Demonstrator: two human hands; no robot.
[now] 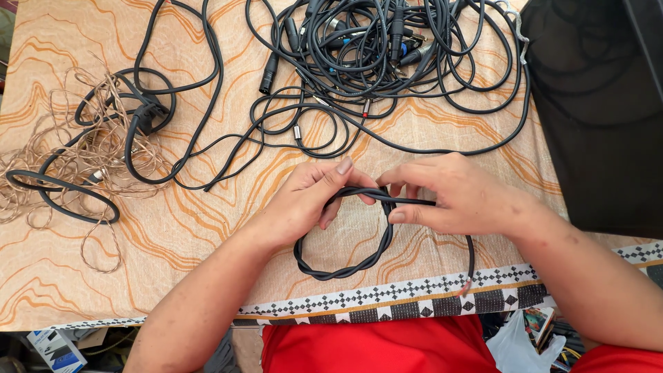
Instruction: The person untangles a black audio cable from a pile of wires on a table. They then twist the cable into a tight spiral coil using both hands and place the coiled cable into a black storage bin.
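The left hand pinches the top of a small coiled black cable, thumb laid flat over the stacked turns and fingers curled beneath. Just beside it, the right hand nips the same cable between thumb and bent fingertips, where the loose strand leaves the loop. That tail hangs down past the right thumb, ending in bared reddish wires near the checkered hem.

To wind it neatly, I judge each turn should match the loop's width and lie flat under the left thumb, with no twist.

The cable is smooth, round rubber. Beyond the knuckles lies a dense tangle of black leads with metal plugs; farther off past the left hand, a frizzy nest of thin clear-tan wire sits on the marbled orange tablecloth.
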